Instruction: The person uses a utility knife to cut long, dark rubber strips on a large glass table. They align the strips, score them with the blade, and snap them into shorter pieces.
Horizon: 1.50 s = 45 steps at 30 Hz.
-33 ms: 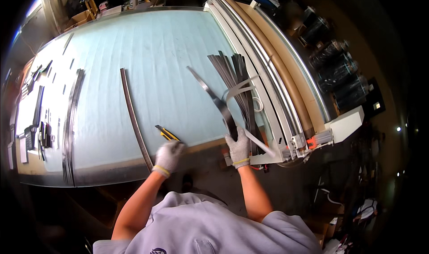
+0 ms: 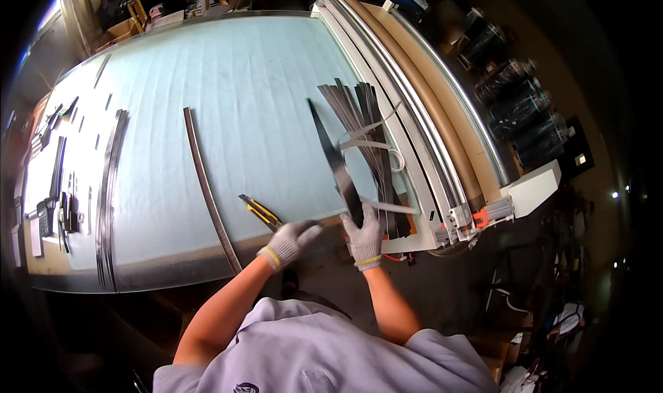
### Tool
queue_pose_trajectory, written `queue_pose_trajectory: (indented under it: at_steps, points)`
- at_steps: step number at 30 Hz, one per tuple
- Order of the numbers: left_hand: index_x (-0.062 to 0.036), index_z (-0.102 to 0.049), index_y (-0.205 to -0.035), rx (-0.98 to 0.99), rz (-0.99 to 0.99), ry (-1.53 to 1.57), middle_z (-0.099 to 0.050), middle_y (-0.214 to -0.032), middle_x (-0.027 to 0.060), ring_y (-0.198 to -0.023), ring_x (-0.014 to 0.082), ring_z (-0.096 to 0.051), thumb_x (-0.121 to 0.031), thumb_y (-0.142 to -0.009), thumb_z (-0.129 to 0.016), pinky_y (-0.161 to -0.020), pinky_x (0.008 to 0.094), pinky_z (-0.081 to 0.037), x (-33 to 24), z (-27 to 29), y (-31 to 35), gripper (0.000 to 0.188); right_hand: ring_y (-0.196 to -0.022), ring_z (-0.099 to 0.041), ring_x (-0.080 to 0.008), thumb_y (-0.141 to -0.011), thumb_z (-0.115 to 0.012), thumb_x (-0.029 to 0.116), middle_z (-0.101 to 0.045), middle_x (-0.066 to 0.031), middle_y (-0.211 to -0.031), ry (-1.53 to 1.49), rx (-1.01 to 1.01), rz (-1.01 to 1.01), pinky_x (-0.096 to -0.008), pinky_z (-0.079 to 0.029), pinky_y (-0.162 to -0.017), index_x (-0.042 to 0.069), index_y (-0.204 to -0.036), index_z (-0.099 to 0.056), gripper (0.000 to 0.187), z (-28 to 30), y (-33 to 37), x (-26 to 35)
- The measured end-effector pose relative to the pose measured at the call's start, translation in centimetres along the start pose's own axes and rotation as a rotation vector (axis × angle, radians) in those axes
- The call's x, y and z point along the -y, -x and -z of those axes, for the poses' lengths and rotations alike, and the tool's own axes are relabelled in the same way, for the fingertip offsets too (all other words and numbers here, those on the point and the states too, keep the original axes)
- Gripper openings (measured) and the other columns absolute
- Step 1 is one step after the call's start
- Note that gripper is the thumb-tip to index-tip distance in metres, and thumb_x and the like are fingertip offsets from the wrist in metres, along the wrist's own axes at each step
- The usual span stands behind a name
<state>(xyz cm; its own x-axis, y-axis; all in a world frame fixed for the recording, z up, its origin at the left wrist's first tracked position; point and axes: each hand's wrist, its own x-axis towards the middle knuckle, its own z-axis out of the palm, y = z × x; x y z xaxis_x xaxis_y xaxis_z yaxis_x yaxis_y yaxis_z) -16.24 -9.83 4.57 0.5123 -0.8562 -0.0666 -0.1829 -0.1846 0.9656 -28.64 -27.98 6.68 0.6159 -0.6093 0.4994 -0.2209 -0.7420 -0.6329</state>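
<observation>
My right hand [image 2: 364, 235], in a pale knit glove, grips the near end of a long flat black strip [image 2: 335, 164]. The strip stretches away over the table and its far end tapers in view. Gloved too, my left hand [image 2: 289, 243] is at the table's near edge, holding nothing, with fingers stretched toward the right. Just beyond it lies a yellow-and-black utility knife [image 2: 260, 212]. To the right of the held strip is a fanned bundle of dark strips [image 2: 373, 151], and pale curling bands [image 2: 366, 144] lie across it.
A single dark strip [image 2: 206, 184] lies left of the knife, its near end over the table edge. Farther left are more long strips [image 2: 110, 186] and a calculator [image 2: 45, 213]. A machine with a long brown roller [image 2: 421, 96] borders the pale blue table [image 2: 242, 68] on the right.
My left hand has shifted right, toward my right hand, and its fingers have straightened. The held strip's far end has swung to the right. My right hand has come slightly nearer to me.
</observation>
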Motion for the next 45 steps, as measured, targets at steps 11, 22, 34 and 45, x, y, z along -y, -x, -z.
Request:
queue_pose_trajectory:
  at_steps: [11, 22, 34, 45]
  points:
    - [0.0008, -0.048, -0.140, -0.233, -0.163, 1.288, -0.055, -0.093, 0.0044, -0.086, 0.0142, -0.054, -0.022, -0.101, -0.062, -0.085, 0.0309, -0.048, -6.8, 5.5, -7.6, 0.047, -0.104, -0.066, -0.0388, -0.087, -0.074, 0.042, -0.069, -0.0184, -0.112, 0.057, 0.658, -0.285, -0.0460, -0.052, -0.087, 0.005, -0.120, -0.062, 0.052, 5.2, 10.0, -0.7]
    - [0.0038, -0.059, -0.122, -0.343, -0.410, 0.825, -0.035, -0.057, -0.0060, -0.050, 0.0047, -0.029, -0.026, -0.105, -0.057, -0.052, 0.0231, -0.025, -22.9, 9.9, -2.7, 0.035, -0.091, -0.063, -0.0330, -0.075, -0.083, 0.025, -0.066, -0.0122, -0.090, -0.135, 0.573, -0.042, -0.0418, -0.051, -0.082, 0.005, -0.098, -0.067, 0.034, -1.1, 1.3, 3.4]
    - [-0.0005, -0.073, -0.102, -0.909, -0.247, 0.357, -0.055, -0.063, -0.0013, -0.057, 0.0087, -0.049, -0.028, -0.105, -0.054, -0.052, 0.0257, -0.039, -19.1, 13.4, -2.4, 0.034, -0.107, -0.063, -0.0142, -0.084, -0.077, -0.003, -0.068, -0.0065, -0.116, -1.126, -0.013, -0.232, -0.0300, -0.051, -0.095, -0.001, -0.125, -0.060, 0.045, 2.1, -2.8, 8.1]
    - [0.0006, -0.065, -0.121, -0.877, -0.200, -0.204, -0.068, -0.100, 0.0051, -0.083, 0.0160, -0.059, -0.018, -0.100, -0.055, -0.085, 0.0336, -0.048, -5.8, 36.9, 1.1, 0.030, -0.076, -0.062, -0.0169, -0.085, -0.076, 0.015, -0.067, -0.0088, -0.108, -0.233, 0.272, -0.316, -0.0324, -0.054, -0.074, 0.006, -0.121, -0.067, 0.038, 1.6, 4.4, -6.8]
